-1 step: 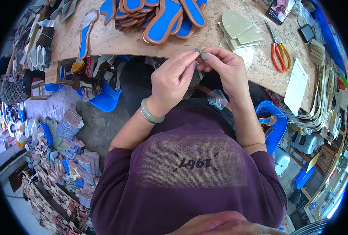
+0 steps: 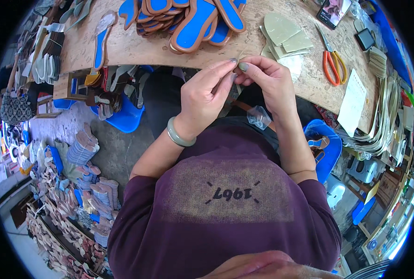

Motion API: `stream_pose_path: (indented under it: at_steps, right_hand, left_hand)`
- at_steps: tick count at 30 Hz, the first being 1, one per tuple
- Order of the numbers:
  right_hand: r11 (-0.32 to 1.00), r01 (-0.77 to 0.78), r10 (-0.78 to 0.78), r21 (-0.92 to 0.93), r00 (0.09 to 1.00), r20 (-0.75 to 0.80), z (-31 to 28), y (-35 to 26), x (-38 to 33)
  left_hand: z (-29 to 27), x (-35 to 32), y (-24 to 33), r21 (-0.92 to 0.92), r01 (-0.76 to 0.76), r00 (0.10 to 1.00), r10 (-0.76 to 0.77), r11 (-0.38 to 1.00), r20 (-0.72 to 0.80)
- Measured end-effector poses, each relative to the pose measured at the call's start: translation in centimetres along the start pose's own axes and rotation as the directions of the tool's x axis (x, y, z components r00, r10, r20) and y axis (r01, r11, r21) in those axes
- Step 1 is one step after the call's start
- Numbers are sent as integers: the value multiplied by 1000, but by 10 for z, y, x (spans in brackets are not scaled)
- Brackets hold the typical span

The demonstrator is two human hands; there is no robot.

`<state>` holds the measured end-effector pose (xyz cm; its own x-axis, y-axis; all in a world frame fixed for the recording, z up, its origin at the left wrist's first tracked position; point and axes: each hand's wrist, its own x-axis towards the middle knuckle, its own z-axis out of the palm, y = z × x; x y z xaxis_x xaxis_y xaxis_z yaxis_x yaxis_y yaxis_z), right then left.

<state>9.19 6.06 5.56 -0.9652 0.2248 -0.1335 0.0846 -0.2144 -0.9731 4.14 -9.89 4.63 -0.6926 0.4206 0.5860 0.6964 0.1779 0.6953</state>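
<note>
My left hand and my right hand meet fingertip to fingertip at the near edge of the wooden worktable. Together they pinch a small thin pale piece; it is too small to tell what it is. A pale green bangle sits on my left wrist. Just beyond my right hand lie beige cut pieces. A pile of blue insoles with brown rims is on the table beyond my left hand. A small clear plastic bag rests on my lap under my right wrist.
Orange-handled scissors, a white paper sheet and a phone lie on the table's right part. Blue plastic bins stand under the table on both sides. Stacks of sole parts cover the floor at left.
</note>
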Motion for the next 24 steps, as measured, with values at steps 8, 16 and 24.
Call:
stream_pose_path:
  at_steps: [8,16,24]
  right_hand:
    - [997,-52,53,-60,998,27,-3,-5,-2]
    - [994,-62,67,-85,996,53,-3,-1,0]
    - [930,76,-96,-360,995,-37,6,6,0]
  left_hand:
    - [-4,1,-5,44,-8,995,3,999,97]
    - [-3,2,-1,-272,445,895,-413,853,167]
    - [-1,3,-2,-35,200,975,-195,979,105]
